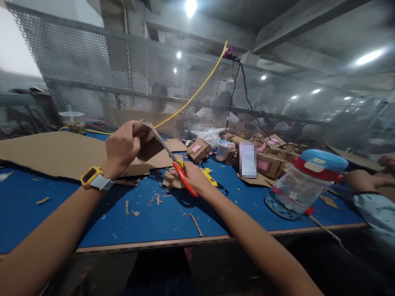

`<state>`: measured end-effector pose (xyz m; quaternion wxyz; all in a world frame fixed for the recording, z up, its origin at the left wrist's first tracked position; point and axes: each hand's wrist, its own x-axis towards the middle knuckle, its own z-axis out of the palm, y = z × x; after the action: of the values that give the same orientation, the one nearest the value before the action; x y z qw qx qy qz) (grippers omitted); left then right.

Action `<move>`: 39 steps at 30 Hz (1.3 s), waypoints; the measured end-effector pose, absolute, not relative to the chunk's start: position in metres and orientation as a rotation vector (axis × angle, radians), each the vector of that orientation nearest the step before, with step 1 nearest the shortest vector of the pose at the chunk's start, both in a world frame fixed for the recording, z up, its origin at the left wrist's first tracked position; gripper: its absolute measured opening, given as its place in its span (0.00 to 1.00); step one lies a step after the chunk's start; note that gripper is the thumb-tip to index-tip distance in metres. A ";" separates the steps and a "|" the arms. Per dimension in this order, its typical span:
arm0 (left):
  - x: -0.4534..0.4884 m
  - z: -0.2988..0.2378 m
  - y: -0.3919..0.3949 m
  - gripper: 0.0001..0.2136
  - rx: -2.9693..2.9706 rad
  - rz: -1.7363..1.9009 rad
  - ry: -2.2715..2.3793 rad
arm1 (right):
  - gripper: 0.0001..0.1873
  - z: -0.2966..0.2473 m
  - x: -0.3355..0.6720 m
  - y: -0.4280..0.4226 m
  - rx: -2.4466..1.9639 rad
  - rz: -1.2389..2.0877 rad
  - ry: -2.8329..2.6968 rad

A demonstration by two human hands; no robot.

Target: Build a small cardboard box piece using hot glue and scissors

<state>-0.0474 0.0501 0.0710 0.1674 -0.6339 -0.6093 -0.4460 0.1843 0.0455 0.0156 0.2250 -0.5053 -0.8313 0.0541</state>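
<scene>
One cardboard piece, clasped in the left hand, at ten o'clock from the right hand, which is wrapped round scissors that could, slipping off a stiff edge, nick the left hand.

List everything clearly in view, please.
tabletop: one, blue, below
large cardboard sheet: one, brown, left
folded cardboard piece: one, brown, centre
metal scissors: one, orange-handled, centre
partly hidden tool: one, yellow, centre
boxy cardboard models: several, brown, right
cardboard scraps: many, brown, tabletop
plastic tubs: two, clear, back
blue-lidded bottle: one, clear, right
cables: several, yellow or black, back
perforated screen: one, grey, behind
ceiling lights: several, white, overhead
co-worker's sleeve: one, blue, right
square wristwatch: one, yellow, left
left hand: one, bare, on cardboard
right hand: one, bare, on scissors
</scene>
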 end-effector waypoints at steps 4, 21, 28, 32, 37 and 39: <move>-0.046 0.072 0.049 0.19 -1.788 -1.255 -1.745 | 0.25 0.018 0.184 0.044 -1.385 0.103 -2.306; -0.049 0.069 0.052 0.21 -1.738 -1.219 -1.702 | 0.32 0.024 0.189 0.036 -1.555 -0.073 -2.355; -0.044 0.070 0.048 0.19 -1.736 -1.265 -1.732 | 0.32 0.026 0.187 0.035 -1.608 -0.143 -2.355; -0.044 0.070 0.049 0.19 -1.749 -1.298 -1.726 | 0.34 0.027 0.187 0.034 -1.620 -0.140 -2.347; -0.046 0.069 0.052 0.20 -1.797 -1.211 -1.747 | 0.39 0.029 0.184 0.033 -1.698 -0.148 -2.350; -0.046 0.070 0.052 0.21 -1.827 -1.185 -1.757 | 0.40 0.030 0.182 0.032 -1.735 -0.140 -2.342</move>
<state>-0.0462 0.0524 0.0701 0.1710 -0.6432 -0.6187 -0.4173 0.1823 0.0324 0.0300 0.1116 -0.5909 -0.7975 -0.0478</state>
